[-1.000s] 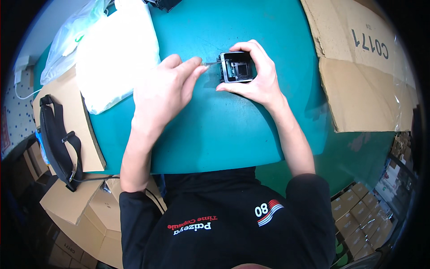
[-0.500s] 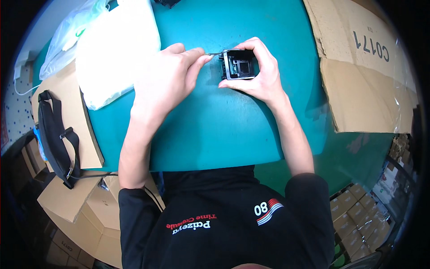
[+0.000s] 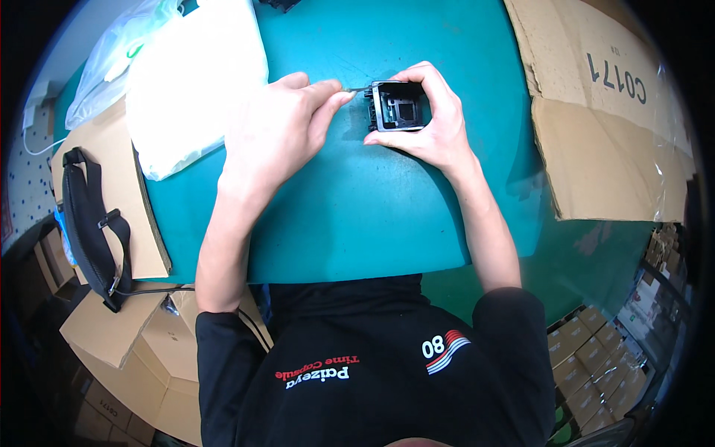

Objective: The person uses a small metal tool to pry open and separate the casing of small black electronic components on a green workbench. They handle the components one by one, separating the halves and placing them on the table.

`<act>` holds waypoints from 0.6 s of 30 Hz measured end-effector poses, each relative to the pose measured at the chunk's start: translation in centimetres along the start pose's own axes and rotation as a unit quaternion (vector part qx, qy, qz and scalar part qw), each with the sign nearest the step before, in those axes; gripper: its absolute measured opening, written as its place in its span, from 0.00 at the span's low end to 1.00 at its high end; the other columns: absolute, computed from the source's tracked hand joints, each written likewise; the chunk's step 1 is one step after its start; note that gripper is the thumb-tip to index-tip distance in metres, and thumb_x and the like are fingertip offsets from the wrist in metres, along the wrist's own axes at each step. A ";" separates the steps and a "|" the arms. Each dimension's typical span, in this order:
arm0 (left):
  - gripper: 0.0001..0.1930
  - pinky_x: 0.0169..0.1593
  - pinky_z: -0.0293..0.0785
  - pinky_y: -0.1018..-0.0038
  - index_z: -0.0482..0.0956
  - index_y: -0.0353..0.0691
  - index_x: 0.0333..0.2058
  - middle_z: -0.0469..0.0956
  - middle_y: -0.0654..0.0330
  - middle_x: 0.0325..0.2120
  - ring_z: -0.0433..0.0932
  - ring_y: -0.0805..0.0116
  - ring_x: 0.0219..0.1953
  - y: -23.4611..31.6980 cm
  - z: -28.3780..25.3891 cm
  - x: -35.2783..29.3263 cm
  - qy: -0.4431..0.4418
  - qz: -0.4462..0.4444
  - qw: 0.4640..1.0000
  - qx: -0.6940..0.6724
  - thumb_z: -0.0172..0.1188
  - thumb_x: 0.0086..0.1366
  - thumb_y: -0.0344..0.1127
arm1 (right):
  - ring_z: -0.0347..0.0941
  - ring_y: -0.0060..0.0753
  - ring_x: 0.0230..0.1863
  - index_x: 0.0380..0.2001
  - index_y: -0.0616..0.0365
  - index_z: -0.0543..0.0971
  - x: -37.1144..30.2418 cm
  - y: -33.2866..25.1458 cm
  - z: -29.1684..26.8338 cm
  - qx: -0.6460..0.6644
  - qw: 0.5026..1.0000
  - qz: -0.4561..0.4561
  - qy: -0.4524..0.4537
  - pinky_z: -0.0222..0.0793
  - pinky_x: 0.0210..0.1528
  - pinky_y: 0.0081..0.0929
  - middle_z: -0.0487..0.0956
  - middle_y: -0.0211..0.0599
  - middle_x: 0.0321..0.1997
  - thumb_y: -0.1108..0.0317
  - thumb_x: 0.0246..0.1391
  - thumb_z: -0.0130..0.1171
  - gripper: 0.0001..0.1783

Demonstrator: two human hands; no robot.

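My right hand (image 3: 444, 123) grips a small black box-shaped plastic housing (image 3: 383, 119), its fingers and thumb wrapped round the right side. The housing's open face shows a hollow inside with some parts in it, too dark to make out. My left hand (image 3: 290, 127) is closed in a pinch on a thin dark tool (image 3: 360, 90). Most of that tool is hidden by the fingers, so its kind is unclear. Its tip reaches the housing's upper left edge, where small black pieces stick out. Both hands are over the green table mat (image 3: 357, 201).
White plastic bags (image 3: 197, 82) lie left of my left hand, with a black waist bag (image 3: 93, 223) on cardboard nearer me. A large cardboard sheet (image 3: 611, 141) covers the right side. An open carton (image 3: 160, 357) stands below left. A dark object (image 3: 280, 4) sits at the far edge.
Hardly anything differs. Both hands keep their places, the left with the thin dark tool at the housing's upper left edge.
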State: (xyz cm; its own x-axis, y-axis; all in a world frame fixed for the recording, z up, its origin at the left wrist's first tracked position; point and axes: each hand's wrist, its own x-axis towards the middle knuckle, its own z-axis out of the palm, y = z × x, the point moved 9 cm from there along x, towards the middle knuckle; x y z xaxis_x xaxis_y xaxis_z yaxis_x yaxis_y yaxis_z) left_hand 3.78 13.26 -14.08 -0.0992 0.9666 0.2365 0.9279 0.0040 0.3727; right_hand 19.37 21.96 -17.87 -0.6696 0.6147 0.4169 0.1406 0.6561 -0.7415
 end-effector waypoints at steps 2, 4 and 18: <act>0.11 0.26 0.70 0.63 0.90 0.46 0.40 0.76 0.57 0.21 0.77 0.56 0.21 0.2 0.0 -0.1 -0.014 0.000 1.000 -0.005 0.65 0.70 0.45 | 0.79 0.37 0.40 0.43 0.59 0.78 -0.1 0.1 -0.1 -0.002 1.000 0.001 -0.001 0.78 0.42 0.32 0.78 0.37 0.41 0.48 0.31 0.88 0.40; 0.11 0.26 0.71 0.63 0.90 0.46 0.40 0.76 0.57 0.21 0.77 0.55 0.21 0.1 0.1 -0.1 -0.003 -0.003 1.000 -0.002 0.65 0.70 0.45 | 0.79 0.37 0.40 0.43 0.59 0.78 -0.1 0.1 0.0 -0.002 1.000 0.004 -0.002 0.78 0.42 0.32 0.78 0.37 0.41 0.48 0.31 0.88 0.40; 0.07 0.27 0.74 0.65 0.86 0.41 0.38 0.79 0.56 0.22 0.80 0.56 0.24 -1.9 -0.1 -1.8 0.087 -0.052 0.990 -0.096 0.64 0.72 0.38 | 0.76 0.34 0.41 0.56 0.55 0.85 -0.4 -2.2 -0.8 -0.023 0.996 -0.085 0.003 0.77 0.44 0.29 0.79 0.36 0.43 0.56 0.38 0.84 0.38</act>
State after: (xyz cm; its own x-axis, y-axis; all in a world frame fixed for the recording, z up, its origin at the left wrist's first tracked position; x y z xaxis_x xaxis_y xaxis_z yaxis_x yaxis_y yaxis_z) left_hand 2.12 11.43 -15.12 -0.2668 0.9046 0.3324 0.8257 0.0367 0.5629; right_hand 19.92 20.60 -15.96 -0.6825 0.4960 0.5368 0.0600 0.7700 -0.6352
